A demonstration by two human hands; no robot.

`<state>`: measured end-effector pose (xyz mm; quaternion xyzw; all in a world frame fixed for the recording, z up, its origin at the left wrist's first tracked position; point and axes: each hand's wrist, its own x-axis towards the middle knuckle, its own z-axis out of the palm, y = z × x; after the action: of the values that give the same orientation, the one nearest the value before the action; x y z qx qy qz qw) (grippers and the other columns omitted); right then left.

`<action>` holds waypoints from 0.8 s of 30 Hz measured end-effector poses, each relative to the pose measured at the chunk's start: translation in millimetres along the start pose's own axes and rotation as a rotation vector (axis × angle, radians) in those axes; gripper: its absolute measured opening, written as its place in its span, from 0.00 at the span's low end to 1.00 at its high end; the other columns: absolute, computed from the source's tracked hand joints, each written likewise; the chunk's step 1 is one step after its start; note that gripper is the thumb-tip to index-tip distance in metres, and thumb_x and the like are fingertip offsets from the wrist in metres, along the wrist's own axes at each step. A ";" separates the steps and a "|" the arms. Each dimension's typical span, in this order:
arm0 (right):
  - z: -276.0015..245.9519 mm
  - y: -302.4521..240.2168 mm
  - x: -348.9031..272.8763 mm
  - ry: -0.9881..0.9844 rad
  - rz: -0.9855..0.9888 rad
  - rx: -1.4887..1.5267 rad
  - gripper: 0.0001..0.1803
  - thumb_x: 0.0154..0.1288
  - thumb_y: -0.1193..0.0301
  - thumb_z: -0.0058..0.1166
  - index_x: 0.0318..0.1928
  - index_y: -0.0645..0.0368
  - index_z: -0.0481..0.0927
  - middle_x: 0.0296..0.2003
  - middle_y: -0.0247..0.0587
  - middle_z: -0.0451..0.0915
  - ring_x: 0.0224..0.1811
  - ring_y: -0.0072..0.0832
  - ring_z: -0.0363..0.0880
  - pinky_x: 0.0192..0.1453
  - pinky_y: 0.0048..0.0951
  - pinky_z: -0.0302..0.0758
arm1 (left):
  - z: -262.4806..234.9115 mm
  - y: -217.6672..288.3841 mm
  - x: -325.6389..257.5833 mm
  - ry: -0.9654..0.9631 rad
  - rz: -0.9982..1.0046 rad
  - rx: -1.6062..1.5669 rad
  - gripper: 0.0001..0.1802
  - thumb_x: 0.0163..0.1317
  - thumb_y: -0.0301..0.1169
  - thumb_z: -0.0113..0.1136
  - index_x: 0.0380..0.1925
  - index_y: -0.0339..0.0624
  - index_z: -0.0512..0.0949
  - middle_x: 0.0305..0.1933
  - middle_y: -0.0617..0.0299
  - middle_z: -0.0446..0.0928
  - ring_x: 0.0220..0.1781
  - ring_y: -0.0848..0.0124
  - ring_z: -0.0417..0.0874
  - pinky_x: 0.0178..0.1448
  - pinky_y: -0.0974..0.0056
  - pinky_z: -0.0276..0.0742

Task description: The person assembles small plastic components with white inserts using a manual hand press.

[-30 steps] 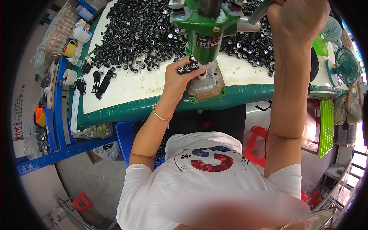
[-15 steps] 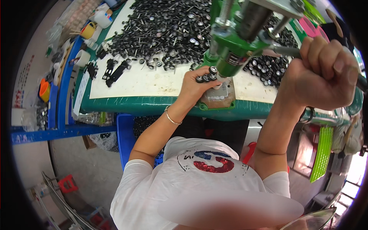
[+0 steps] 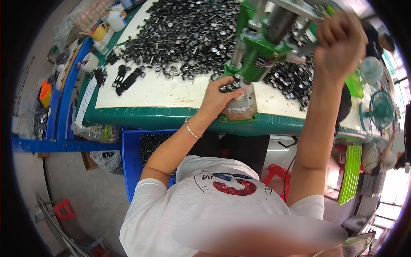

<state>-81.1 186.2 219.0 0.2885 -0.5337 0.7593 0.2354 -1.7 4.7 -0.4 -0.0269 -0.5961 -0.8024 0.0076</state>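
Note:
My left hand (image 3: 217, 95) is closed around several small black toy wheels (image 3: 230, 87) with silvery hubs, at the base of a green hand press (image 3: 260, 60). Its fingertips are beneath the press's ram, over a metal base plate (image 3: 239, 109); the exact part under the ram is hidden by the fingers. Raised to the right of the press, my right hand (image 3: 341, 45) is closed on the press lever (image 3: 306, 50), slightly blurred.
A large heap of black wheels and axles (image 3: 184, 38) covers the table's far side, with more wheels (image 3: 292, 81) right of the press. Black toy chassis (image 3: 128, 80) lie at left. A blue bin (image 3: 130, 165) stands below the table edge. Green fans (image 3: 381, 107) are at right.
My right hand has moved away from me and leftward with the lever. My left hand stays at the press base with the wheels. The whole view has shifted slightly.

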 end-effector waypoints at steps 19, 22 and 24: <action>-78.9 126.9 -105.9 -0.499 0.291 -0.904 0.08 0.62 0.72 0.56 0.39 0.63 0.79 0.28 0.43 0.79 0.26 0.26 0.78 0.32 0.31 0.73 | -240.1 38.5 -175.7 -0.155 -0.598 1.120 0.16 0.48 0.28 0.72 0.38 0.38 0.79 0.29 0.60 0.80 0.32 0.74 0.81 0.36 0.69 0.77; -73.8 140.3 -133.4 -0.654 0.159 -1.051 0.07 0.61 0.72 0.56 0.39 0.60 0.80 0.36 0.43 0.77 0.33 0.36 0.79 0.36 0.34 0.74 | -229.5 45.7 -184.7 -0.041 -0.347 1.492 0.18 0.50 0.29 0.70 0.42 0.38 0.80 0.33 0.59 0.82 0.36 0.74 0.81 0.42 0.68 0.77; -77.6 149.0 -143.1 -0.643 -0.045 -1.172 0.05 0.61 0.75 0.53 0.39 0.59 0.78 0.38 0.41 0.75 0.37 0.42 0.77 0.38 0.39 0.74 | -198.4 56.7 -147.7 -0.134 -0.515 0.819 0.17 0.53 0.29 0.68 0.43 0.38 0.80 0.33 0.60 0.82 0.35 0.75 0.81 0.42 0.69 0.76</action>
<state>-91.3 204.9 -0.6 0.3358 -0.8954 0.2148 0.1985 141.5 -204.5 -11.0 0.0751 -0.8493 -0.4743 -0.2194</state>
